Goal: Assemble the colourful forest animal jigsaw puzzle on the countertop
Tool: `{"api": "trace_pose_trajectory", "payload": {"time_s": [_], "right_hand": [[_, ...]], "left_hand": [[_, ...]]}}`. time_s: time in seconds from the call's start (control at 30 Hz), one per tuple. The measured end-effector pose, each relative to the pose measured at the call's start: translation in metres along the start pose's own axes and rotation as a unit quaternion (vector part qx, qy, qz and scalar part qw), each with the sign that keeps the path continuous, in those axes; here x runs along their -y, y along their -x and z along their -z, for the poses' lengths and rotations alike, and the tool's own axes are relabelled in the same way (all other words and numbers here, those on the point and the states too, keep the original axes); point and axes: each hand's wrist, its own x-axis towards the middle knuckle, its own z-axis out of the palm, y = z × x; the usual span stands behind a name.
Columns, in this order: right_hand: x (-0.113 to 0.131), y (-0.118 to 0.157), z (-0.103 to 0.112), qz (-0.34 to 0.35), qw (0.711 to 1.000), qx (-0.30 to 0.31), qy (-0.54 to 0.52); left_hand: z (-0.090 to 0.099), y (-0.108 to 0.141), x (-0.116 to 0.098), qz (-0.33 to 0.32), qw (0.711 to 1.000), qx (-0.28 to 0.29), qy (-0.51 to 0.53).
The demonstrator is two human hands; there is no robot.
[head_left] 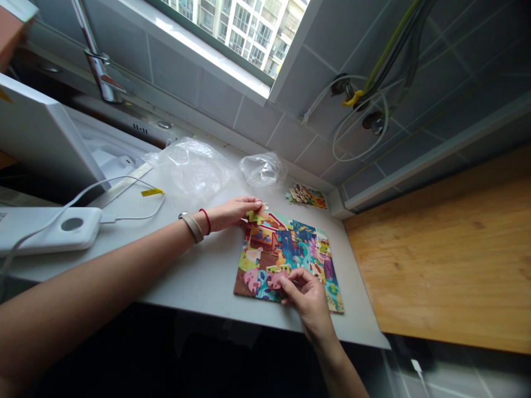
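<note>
A partly assembled cardboard jigsaw puzzle [286, 260] with bright cartoon colours lies on the grey-white countertop [199, 276], with gaps showing its brown backing. My left hand [234, 214] reaches in from the left and pinches a yellow-green jigsaw piece [256, 216] at the puzzle's far edge. My right hand [305, 293] comes from below, its fingers closed on a jigsaw piece [282, 282] near the puzzle's near edge. That piece is partly hidden by the fingers. A small pile of loose jigsaw pieces [307, 196] lies just beyond the puzzle.
Two crumpled clear plastic bags [193, 168] lie behind my left hand. A white power bank [50, 229] with a white cable sits at the left. A wooden board [440, 249] lies right of the counter; tiled wall and window stand behind.
</note>
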Motion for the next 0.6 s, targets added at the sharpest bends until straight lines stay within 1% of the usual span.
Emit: {"api": "trace_pose_trajectory", "payload": {"time_s": [0.07,0.17,0.23,0.37,0.47,0.53,0.6], "right_hand": [[-0.001,0.002,-0.003,0.001,1.0,-0.004,0.015],[0.0,0.004,-0.009,-0.016,0.999,0.018,0.045],[0.001,0.005,-0.012,-0.023,0.997,0.022,0.064],[0.002,0.007,-0.018,-0.019,0.993,0.001,0.113],[0.003,0.008,-0.019,0.02,0.981,-0.01,0.192],[0.006,0.008,-0.019,0.067,0.963,-0.022,0.26],[0.01,0.007,-0.018,0.109,0.939,-0.031,0.326]], "left_hand": [[0.0,0.0,0.0,0.001,1.0,0.0,-0.003],[0.0,0.0,0.0,0.002,1.0,-0.001,-0.007],[0.0,0.001,-0.001,0.002,1.0,-0.001,-0.01],[-0.002,0.002,-0.002,0.006,1.0,-0.005,-0.01],[-0.002,0.002,-0.003,0.008,1.0,-0.009,-0.009],[-0.002,0.002,-0.002,0.008,1.0,-0.01,-0.008],[-0.002,0.002,-0.002,0.007,1.0,-0.009,-0.007]]}}
